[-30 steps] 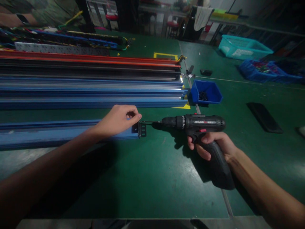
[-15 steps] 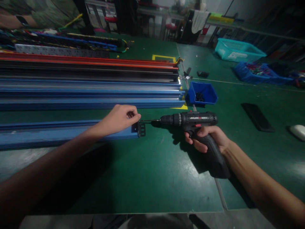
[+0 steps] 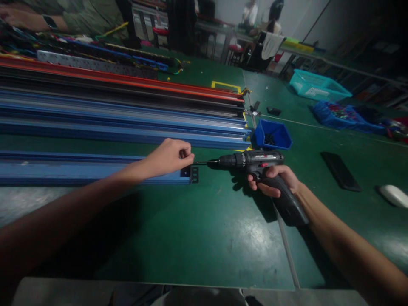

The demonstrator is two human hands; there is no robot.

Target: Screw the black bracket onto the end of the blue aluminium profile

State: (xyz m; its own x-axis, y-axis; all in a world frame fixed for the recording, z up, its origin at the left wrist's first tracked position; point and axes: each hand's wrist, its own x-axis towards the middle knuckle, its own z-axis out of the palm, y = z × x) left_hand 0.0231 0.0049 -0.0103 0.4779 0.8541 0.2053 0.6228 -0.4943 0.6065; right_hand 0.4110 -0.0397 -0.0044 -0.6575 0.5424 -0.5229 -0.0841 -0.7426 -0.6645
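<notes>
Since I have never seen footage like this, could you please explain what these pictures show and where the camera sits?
No machine here: a person wears a camera on the head, looking forward and down, so the two arms reaching in from below are their own. The surface is a green worktable. The left hand rests on the end of a long blue rail, fingers pinched beside a small black bracket; whether they pinch anything is too small to see. The right hand grips a black cordless drill, its bit pointing at that bracket. Behind lie a stack of blue, grey and orange rails and a blue bin of small dark parts. Another person's arm shows at the top left.
</notes>
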